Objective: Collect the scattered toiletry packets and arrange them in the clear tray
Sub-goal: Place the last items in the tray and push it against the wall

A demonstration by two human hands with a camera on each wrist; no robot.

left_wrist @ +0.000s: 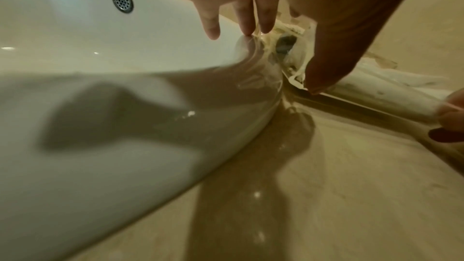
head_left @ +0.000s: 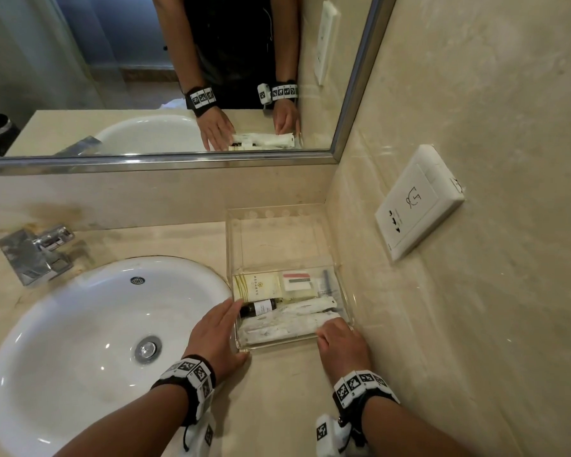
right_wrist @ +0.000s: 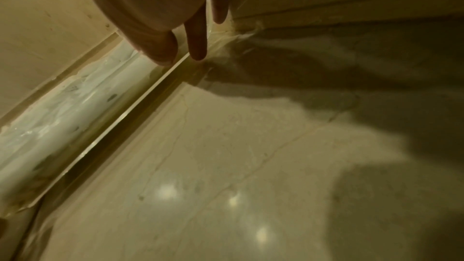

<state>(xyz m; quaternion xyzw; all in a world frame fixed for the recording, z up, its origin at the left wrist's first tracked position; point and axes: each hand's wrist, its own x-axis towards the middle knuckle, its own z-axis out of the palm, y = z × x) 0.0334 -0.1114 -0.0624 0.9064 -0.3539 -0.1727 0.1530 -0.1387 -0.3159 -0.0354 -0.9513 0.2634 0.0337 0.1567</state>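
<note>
The clear tray (head_left: pixel 230 255) stands on the beige counter in the corner, right of the sink. Its front half holds a cream packet (head_left: pixel 256 286), a white packet with a red stripe (head_left: pixel 297 281), a small dark bottle (head_left: pixel 259 307) and long white packets (head_left: pixel 284 326). My left hand (head_left: pixel 221 329) lies flat with straight fingers against the tray's left wall (left_wrist: pixel 296 70), thumb at the front corner. My right hand (head_left: pixel 340 343) is at the front right corner. There its thumb (right_wrist: pixel 160 51) sits over the front wall (right_wrist: pixel 140 102) and its fingers outside it, pinching the wall.
A white sink (head_left: pixel 80 341) with a chrome tap (head_left: pixel 37 252) lies just left of the tray. The marble side wall with a white socket plate (head_left: pixel 416 206) runs close along the tray's right. A mirror (head_left: pixel 145 61) hangs behind.
</note>
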